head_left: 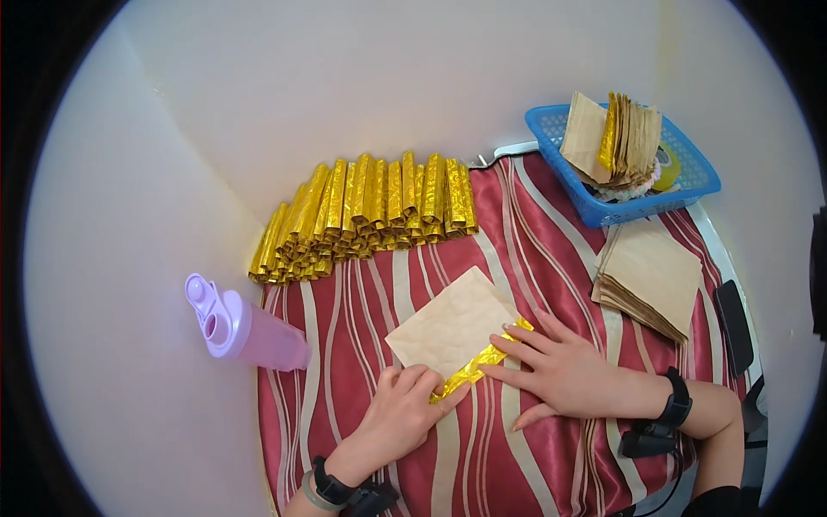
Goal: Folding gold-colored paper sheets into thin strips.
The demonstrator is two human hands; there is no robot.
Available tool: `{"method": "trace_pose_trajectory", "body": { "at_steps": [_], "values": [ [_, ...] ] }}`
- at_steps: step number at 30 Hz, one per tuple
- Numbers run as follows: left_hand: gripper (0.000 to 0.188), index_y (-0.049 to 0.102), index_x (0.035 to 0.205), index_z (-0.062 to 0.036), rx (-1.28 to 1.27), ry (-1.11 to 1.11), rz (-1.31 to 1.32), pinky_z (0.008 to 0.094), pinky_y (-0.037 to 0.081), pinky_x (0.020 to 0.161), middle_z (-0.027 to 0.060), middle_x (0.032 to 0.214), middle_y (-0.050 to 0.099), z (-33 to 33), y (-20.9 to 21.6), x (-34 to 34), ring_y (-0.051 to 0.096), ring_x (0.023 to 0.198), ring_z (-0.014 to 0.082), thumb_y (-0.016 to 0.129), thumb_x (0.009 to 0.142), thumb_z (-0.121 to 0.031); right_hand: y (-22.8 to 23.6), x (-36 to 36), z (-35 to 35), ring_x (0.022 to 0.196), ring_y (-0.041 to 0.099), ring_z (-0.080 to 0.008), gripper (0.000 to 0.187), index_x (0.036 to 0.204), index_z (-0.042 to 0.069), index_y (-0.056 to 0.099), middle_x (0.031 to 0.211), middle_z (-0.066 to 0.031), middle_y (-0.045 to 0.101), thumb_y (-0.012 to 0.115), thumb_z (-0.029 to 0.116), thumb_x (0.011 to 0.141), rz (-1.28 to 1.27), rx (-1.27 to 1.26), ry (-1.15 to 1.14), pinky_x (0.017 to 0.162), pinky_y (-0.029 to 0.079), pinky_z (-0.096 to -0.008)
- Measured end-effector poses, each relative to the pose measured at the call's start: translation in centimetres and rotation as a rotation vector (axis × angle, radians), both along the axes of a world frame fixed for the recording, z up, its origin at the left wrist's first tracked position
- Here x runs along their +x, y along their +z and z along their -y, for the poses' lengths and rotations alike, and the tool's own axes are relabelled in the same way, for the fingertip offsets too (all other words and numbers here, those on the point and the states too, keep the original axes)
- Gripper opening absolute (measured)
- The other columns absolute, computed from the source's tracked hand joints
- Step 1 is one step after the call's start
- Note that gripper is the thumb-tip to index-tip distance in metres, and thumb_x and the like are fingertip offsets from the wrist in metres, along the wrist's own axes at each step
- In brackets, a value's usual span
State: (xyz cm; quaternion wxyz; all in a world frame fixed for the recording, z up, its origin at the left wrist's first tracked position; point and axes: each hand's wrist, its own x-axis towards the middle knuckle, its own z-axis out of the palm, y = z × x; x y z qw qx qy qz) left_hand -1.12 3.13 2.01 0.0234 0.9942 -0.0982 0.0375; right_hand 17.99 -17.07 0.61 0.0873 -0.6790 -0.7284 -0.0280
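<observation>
A tan sheet of paper [454, 320] lies slanted on the cloth in front of me, with a narrow crinkled gold foil strip [470, 372] along its near edge. My left hand [394, 422] is at the strip's left end, fingers curled and thumb against the foil, gripping the edge of the sheet. Spread fingers of my right hand [570, 375] lie over the strip's right half, fingertips touching the foil and paper. Beyond the sheet, many rolled gold foil tubes [370, 202] are piled in rows against the wall.
The table has a red striped satin cloth [508, 465]. A purple shaker bottle [258, 332] stands at the left. On the right are a stack of tan papers [659, 263], a black phone [733, 327] and a blue basket [594, 211] holding more papers [642, 142] and a yellow-green item [668, 168].
</observation>
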Motion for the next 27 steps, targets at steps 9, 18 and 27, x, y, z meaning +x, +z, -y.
{"method": "trace_pose_trajectory", "body": {
  "at_steps": [9, 18, 27],
  "values": [
    [0.065, 0.066, 0.124, -0.0252, -0.096, 0.073, -0.229, 0.0346, 0.033, 0.084, -0.0004, 0.094, 0.05, -1.2, 2.9, -1.1, 0.048, 0.098, 0.0212, 0.062, 0.066, 0.004, 0.1, 2.7, 1.3, 0.137, 0.039, -0.0322, 0.076, 0.14, 0.022, 0.051, 0.147, -0.0116, 0.044, 0.048, 0.072, 0.083, 0.031, -0.025, -0.058, 0.115, 0.02, -0.0552],
    [0.052, 0.066, 0.123, -0.0142, -0.042, 0.02, 0.008, 0.0397, 0.036, 0.088, 0.0046, 0.113, 0.053, 0.7, 0.9, -0.4, 0.046, 0.108, 0.0242, 0.061, 0.072, -0.002, -0.3, 3.1, -1.1, 0.139, 0.036, -0.0291, 0.08, 0.137, 0.012, 0.053, 0.147, -0.0113, 0.045, 0.049, 0.071, 0.083, 0.035, 0.068, -0.114, 0.115, 0.02, -0.0529],
    [0.049, 0.065, 0.124, -0.0094, -0.015, 0.013, -0.001, 0.0381, 0.036, 0.088, 0.006, 0.114, 0.052, 1.1, 0.4, -0.6, 0.045, 0.109, 0.0235, 0.06, 0.076, -0.002, -0.7, 2.3, -0.8, 0.138, 0.039, -0.0225, 0.09, 0.143, 0.0, 0.041, 0.147, -0.0132, 0.044, 0.047, 0.069, 0.086, -0.089, 0.005, 0.099, 0.117, 0.021, -0.0472]
  ]
}}
